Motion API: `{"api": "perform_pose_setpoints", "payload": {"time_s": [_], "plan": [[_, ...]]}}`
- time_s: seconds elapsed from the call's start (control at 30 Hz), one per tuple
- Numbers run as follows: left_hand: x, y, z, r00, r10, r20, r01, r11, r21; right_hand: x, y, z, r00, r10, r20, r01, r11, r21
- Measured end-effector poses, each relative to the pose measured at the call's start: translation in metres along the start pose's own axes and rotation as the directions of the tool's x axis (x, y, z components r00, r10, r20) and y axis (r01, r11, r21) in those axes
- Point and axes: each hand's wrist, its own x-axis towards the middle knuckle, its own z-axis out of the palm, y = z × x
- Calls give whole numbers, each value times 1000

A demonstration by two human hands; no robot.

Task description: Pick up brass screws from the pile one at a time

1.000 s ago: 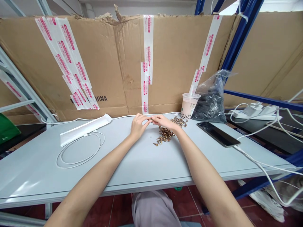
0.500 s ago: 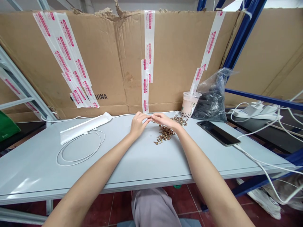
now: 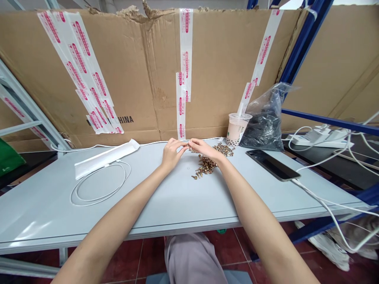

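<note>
The left hand (image 3: 172, 154) and right hand (image 3: 205, 150) are together, fingertips (image 3: 185, 145) meeting above the pale grey table (image 3: 118, 221); whether they pinch anything cannot be told. The brass-coloured screws (image 3: 205, 165) lie in a loose pile just beneath the right hand — a smaller scatter (image 3: 224, 149) lies just beyond. From the pile: white cable coil (image 3: 100, 183) to the left, black phone (image 3: 272, 165) to the right, and farther back, a milk tea cup (image 3: 237, 129) beside a clear plastic bag (image 3: 263, 126) of dark parts.
</note>
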Motion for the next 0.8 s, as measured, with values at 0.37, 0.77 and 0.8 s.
{"api": "perform_pose_setpoints", "payload": {"time_s": [0.37, 0.77, 0.8], "plan": [[-2, 0, 1, 999, 53, 10, -53, 998, 20, 2, 4, 4, 999, -5, -36, 1, 996, -91], [-4, -2, 2, 999, 37, -15, -37, 998, 41, 1, -1, 8, 1000, 20, 0, -20, 1000, -2], [-4, -2, 2, 999, 35, -11, -35, 999, 40, 1, -1, 8, 1000, 22, 5, -22, 1000, 6]]}}
